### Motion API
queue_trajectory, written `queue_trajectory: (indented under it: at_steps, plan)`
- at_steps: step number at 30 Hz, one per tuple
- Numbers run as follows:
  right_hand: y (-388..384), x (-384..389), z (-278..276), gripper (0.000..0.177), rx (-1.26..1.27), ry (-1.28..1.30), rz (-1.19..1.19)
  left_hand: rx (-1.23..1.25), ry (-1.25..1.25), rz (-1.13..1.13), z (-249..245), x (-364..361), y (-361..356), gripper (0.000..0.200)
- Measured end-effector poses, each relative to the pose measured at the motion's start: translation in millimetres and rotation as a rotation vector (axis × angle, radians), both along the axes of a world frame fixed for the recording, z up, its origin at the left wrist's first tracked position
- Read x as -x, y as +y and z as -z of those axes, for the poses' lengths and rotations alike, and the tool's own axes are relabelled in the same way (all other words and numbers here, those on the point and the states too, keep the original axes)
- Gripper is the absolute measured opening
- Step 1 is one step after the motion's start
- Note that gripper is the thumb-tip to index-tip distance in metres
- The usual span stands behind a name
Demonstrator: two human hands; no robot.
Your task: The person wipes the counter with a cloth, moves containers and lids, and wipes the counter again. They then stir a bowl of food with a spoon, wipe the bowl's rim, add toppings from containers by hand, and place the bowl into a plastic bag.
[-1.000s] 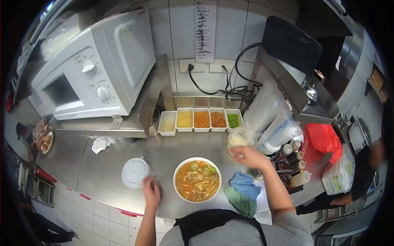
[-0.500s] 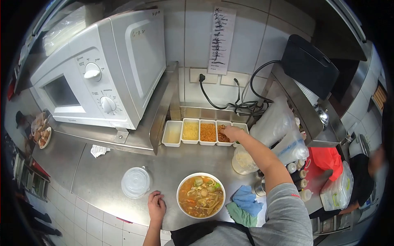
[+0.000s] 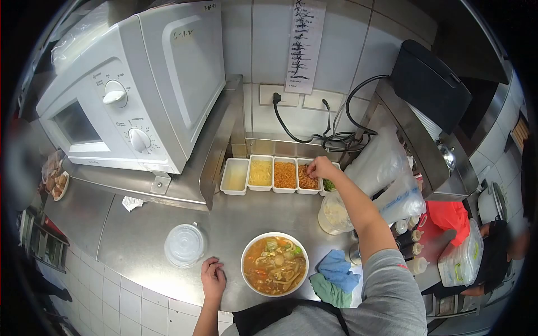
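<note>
My right hand is over the fourth white tray, which holds reddish-brown bits, its fingers bunched at the food; what they pinch is too small to tell. Left of it stand trays of orange crumbs, pale yellow shreds and a pale yellow substance. Chopped greens show in the tray under my wrist. My left hand rests on the steel counter with loosely curled fingers, holding nothing. Between my arms sits a white bowl of soup with noodles and vegetables.
A lidded clear container is left of the bowl, a tub right of it. Blue and green cloths lie near my right elbow, bottles beyond. A microwave overhangs the left. Another person is at far right.
My right hand has lifted a little from the reddish-brown bits, its fingers now drawn together. My left hand stays put. The view has shifted slightly.
</note>
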State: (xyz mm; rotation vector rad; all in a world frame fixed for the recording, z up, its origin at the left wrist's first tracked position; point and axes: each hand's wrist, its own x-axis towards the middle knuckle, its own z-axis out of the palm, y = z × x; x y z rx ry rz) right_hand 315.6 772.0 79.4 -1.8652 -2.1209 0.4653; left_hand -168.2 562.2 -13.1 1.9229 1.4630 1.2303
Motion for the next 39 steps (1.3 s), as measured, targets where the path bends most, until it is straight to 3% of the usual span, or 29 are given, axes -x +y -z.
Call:
queue_trajectory:
  at_steps: [1,4,7,9,12,14,19,25,28,31,34,37,39]
  plan:
    - [-1.5,-2.5,1.1,0.020,0.016,0.073,0.051,-0.017,0.000,0.003,0.9,0.3,0.7,0.017]
    - [-7.8,-11.0,-1.2,0.017,0.211,0.667,0.242,-0.056,0.014,0.006,7.0,1.8,1.7,0.018]
    - [-32.7,13.8,-26.8,0.019,0.335,0.934,0.248,-0.059,0.044,-0.003,7.1,3.1,2.2,0.017]
    - [-55.7,42.8,-35.8,0.020,0.523,0.971,0.154,-0.052,0.034,-0.007,6.7,3.7,0.5,0.017]
    - [-111.7,113.3,-50.4,0.023,0.657,0.816,-0.115,-0.054,0.011,-0.007,7.7,3.3,2.0,0.017]
    - [-144.7,156.8,-44.4,0.023,0.613,0.659,-0.253,-0.035,-0.001,-0.006,9.0,3.2,1.6,0.016]
    - [-202.5,222.9,-28.8,0.016,0.121,0.299,-0.417,-0.054,-0.011,-0.002,2.9,2.7,-0.5,0.016]
    - [-216.7,220.4,-47.5,0.013,0.114,0.239,-0.413,-0.083,-0.020,0.007,5.0,3.9,-0.9,0.015]
    - [-220.3,223.2,-61.9,0.011,-0.097,0.418,-0.327,-0.028,-0.041,0.001,4.6,2.5,-1.5,0.015]
    - [-222.9,223.9,-57.4,0.018,-0.045,0.339,-0.448,0.012,-0.029,-0.003,3.9,4.3,-2.9,0.016]
    - [-224.4,212.2,-41.2,0.020,0.052,0.376,-0.763,-0.031,-0.017,0.002,2.5,3.2,-1.8,0.017]
    - [-195.0,181.8,-75.5,0.023,0.197,0.409,-0.457,-0.058,-0.009,0.005,2.5,0.8,-0.7,0.017]
    - [-154.9,141.5,-76.1,0.024,0.020,0.430,-0.217,-0.058,0.007,0.004,4.8,1.7,-0.1,0.017]
